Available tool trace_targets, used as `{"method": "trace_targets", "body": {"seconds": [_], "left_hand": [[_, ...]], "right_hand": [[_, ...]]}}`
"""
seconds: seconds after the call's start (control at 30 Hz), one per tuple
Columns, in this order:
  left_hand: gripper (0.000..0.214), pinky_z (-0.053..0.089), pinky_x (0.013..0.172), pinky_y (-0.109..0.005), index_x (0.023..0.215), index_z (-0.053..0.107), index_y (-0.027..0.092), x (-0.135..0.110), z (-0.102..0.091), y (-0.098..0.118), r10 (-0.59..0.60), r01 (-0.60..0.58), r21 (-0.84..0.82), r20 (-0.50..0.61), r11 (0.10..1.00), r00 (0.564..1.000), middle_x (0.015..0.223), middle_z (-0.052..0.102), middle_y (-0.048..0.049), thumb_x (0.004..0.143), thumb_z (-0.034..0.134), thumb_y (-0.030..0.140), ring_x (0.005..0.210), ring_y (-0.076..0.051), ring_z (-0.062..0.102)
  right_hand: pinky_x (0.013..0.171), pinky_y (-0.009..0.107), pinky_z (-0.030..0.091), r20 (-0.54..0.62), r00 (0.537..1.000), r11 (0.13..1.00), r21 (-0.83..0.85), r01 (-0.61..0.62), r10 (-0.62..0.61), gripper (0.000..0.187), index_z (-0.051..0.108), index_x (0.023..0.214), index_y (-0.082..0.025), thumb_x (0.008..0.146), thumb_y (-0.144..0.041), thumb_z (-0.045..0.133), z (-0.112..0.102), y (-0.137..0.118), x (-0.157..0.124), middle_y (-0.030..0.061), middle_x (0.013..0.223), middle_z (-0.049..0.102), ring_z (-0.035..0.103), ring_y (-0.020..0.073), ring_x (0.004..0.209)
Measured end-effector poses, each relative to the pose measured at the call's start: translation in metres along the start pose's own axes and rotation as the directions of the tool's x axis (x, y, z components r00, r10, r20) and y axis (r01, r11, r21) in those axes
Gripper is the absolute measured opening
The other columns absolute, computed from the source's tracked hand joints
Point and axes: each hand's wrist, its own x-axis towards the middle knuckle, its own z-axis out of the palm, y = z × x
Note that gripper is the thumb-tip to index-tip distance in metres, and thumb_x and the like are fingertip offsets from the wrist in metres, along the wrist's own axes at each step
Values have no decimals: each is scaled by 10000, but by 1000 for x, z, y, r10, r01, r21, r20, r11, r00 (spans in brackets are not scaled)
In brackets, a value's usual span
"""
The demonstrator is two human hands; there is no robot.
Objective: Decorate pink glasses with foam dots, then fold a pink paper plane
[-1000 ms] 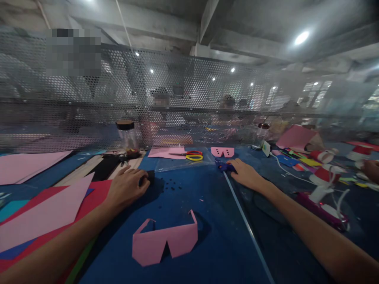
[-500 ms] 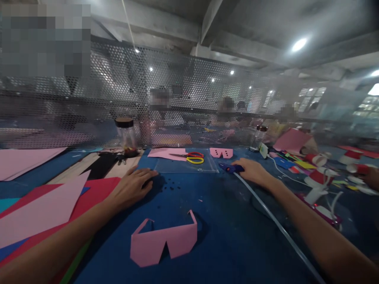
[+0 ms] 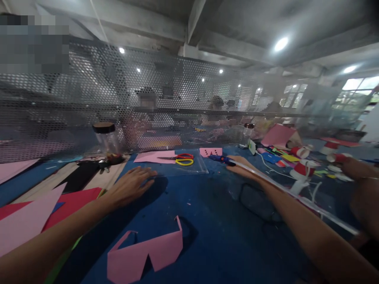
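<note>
Holding glue gun (image 3: pixel 219 159), right hand (image 3: pixel 244 169); left hand (image 3: pixel 130 186) fingers spread.

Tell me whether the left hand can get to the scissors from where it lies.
Probably yes. The left hand lies open on the blue table, and the scissors lie on a clear sheet just beyond its fingertips, to the right. Only bare table and sheet show between them.
</note>
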Motion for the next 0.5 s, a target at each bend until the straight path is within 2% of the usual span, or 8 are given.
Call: {"method": "trace_targets", "body": {"seconds": [0.07, 0.17, 0.33, 0.4, 0.5], "left_hand": [[479, 392, 1125, -442, 1262, 679, 237, 15, 1, -16, -37, 37, 20, -10, 999, 999, 1326, 681, -89, 965, 409, 497, 1262, -292, 586], [495, 430, 1068, -479, 1255, 678, 165, 40, 0, -40, -73, 73, 60, -5, 995, 997, 1287, 692, -156, 961, 396, 447, 1195, -337, 624], [485, 388, 1118, -461, 1298, 655, 159, 75, 10, -65, -79, 76, 97, 27, 992, 997, 1364, 649, -143, 953, 435, 420, 1268, -328, 583], [458, 371, 1131, -474, 1318, 639, 166, 86, 18, -71, -95, 91, 109, 31, 990, 995, 1381, 635, -139, 978, 417, 377, 1291, -325, 563], [390, 395, 1118, -469, 1308, 629, 172, 99, 27, -81, -122, 117, 117, 33, 986, 992, 1364, 634, -129, 1009, 426, 319, 1289, -300, 557]], "right_hand": [[764, 293, 499, -14, 1000, 999, 47, -20, 21, 306, 728, 1052, -200, 777, -269, 613, -1, 1, 1, 28, 900, 743, 671, 243, 848], [678, 281, 513, -6, 999, 991, 126, -53, 54, 376, 717, 1125, -178, 801, -331, 600, 1, 5, 2, 13, 797, 713, 662, 206, 717], [628, 269, 538, 24, 992, 933, 340, -121, 120, 436, 713, 1162, -196, 775, -389, 656, 11, 9, -1, 16, 945, 721, 648, 179, 737], [622, 274, 537, 51, 986, 897, 410, -164, 157, 461, 715, 1168, -188, 755, -389, 687, 14, 9, -3, 19, 907, 716, 638, 177, 723], [621, 287, 532, 77, 979, 881, 428, -203, 188, 494, 713, 1183, -177, 742, -399, 706, 15, 6, -3, 14, 839, 704, 629, 172, 677]]}}
